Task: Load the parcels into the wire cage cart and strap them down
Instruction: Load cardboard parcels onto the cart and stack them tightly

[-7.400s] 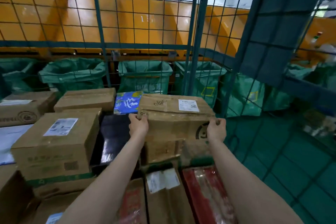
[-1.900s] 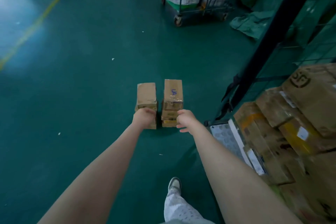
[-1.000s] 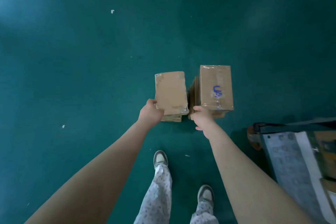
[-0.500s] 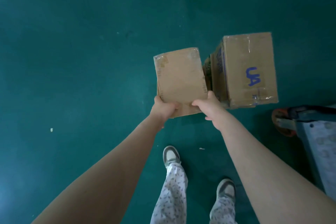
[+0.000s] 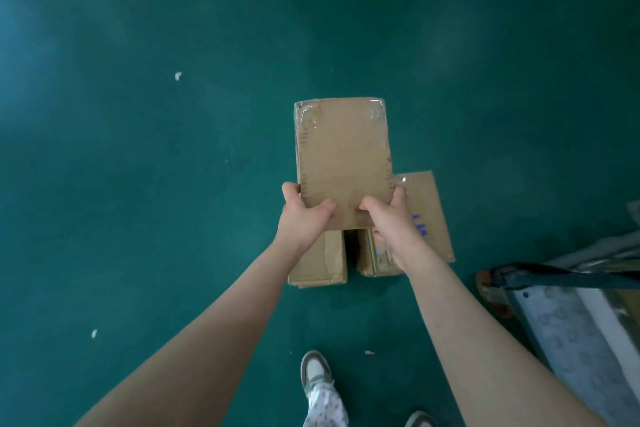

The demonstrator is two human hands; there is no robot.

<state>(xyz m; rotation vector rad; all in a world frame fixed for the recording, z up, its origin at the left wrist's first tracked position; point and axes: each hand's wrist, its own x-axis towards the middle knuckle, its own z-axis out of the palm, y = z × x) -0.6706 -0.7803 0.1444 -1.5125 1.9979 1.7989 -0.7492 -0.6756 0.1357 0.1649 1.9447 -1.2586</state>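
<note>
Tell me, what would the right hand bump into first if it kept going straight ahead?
The right hand grips the plain brown cardboard box. Beyond that, probably the flat brown cardboard box with blue writing below on the green floor; depth is unclear.

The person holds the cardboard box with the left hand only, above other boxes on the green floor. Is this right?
No. In the head view the left hand and right hand both hold the cardboard box, above other boxes on the green floor.

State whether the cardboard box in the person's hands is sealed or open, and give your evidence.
Sealed, on the face shown: the box has shiny tape over its far corners and no lifted flap. Underside hidden.
</note>
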